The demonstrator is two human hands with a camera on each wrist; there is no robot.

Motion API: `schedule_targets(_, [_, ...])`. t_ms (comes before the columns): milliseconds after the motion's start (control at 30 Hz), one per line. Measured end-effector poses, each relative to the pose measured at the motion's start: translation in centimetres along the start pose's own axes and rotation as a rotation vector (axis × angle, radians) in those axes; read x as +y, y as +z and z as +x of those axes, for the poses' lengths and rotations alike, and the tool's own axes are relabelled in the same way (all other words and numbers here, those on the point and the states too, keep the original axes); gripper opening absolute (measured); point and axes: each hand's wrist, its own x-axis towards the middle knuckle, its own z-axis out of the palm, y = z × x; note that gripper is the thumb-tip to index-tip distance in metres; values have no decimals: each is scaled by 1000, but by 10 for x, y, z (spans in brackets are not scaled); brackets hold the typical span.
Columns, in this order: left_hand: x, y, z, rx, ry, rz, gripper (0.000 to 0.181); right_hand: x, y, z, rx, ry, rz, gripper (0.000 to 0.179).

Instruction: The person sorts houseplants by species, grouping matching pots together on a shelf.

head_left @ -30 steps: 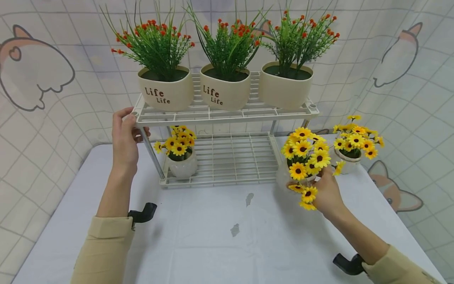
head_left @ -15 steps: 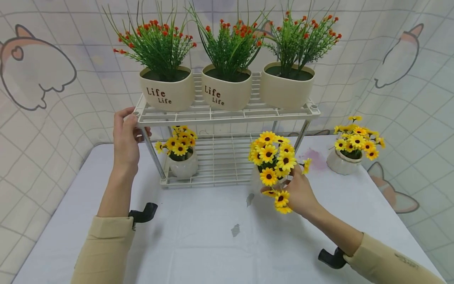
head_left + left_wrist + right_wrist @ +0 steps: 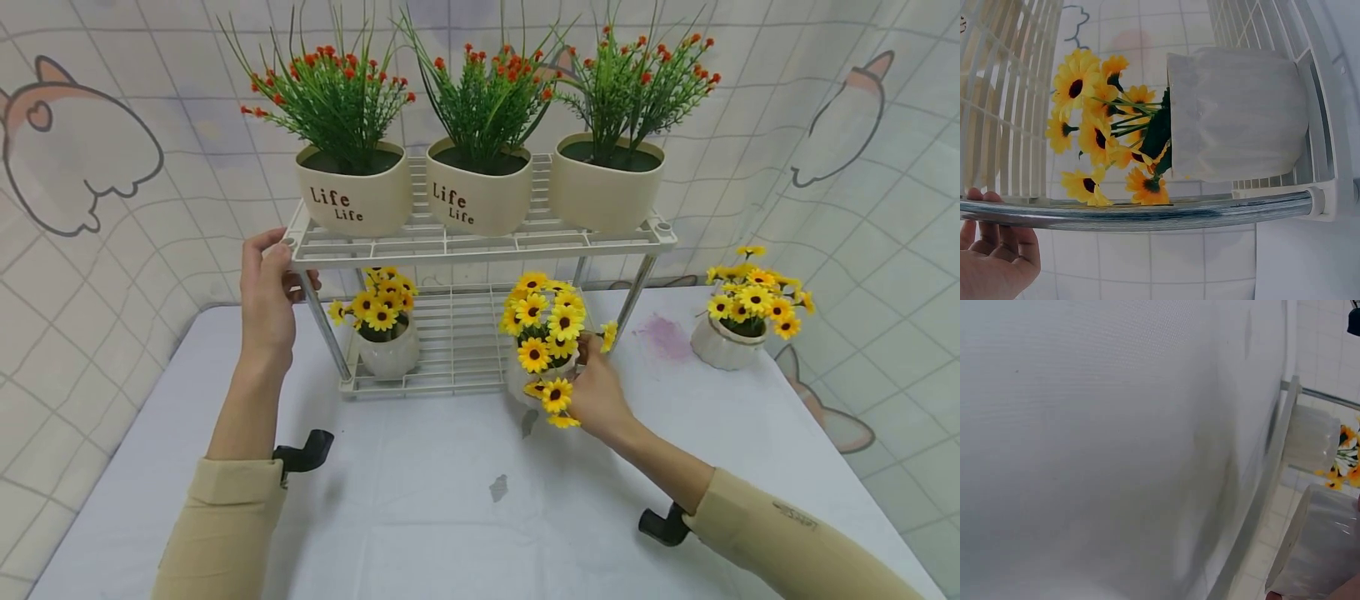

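Observation:
A white two-tier wire shelf rack (image 3: 480,257) stands on the table. My left hand (image 3: 267,308) grips its upper left front corner, fingers around the metal post (image 3: 1147,214). In my right hand (image 3: 600,392) is a white pot (image 3: 1319,544) of yellow sunflowers (image 3: 543,325). The blooms cover much of this pot in the head view. It is in front of the lower shelf, and the right wrist view shows it tilted beside the rack's edge. Another white sunflower pot (image 3: 388,350) sits at the lower shelf's left end; its pot (image 3: 1235,115) fills much of the left wrist view.
Three cream planters (image 3: 355,196) with red-flowered greenery line the upper shelf. To the right of the rack, a third sunflower pot (image 3: 726,342) stands on the white-covered table (image 3: 420,500). A patterned curtain (image 3: 847,217) hangs behind the table.
My right hand has carried the sunflower pot leftward, from beside the rack's right end to the front of the lower shelf. The left hand has kept its grip on the corner.

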Motion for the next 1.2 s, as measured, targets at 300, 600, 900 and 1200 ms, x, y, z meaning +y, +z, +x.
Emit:
schedule_targets(300, [0, 0, -1, -3, 6, 8, 41, 4, 19, 14, 3, 20, 21, 73])
schedule_targets(600, [-1, 1, -1, -2, 3, -1, 39, 10, 33, 20, -17, 17, 100, 93])
schedule_targets(900, [2, 2, -2, 7, -13, 8, 38, 8, 40, 20, -7, -67, 44, 78])
schedule_targets(1200, [1, 1, -1, 2, -2, 5, 38, 13, 38, 20, -12, -104, 117, 77])
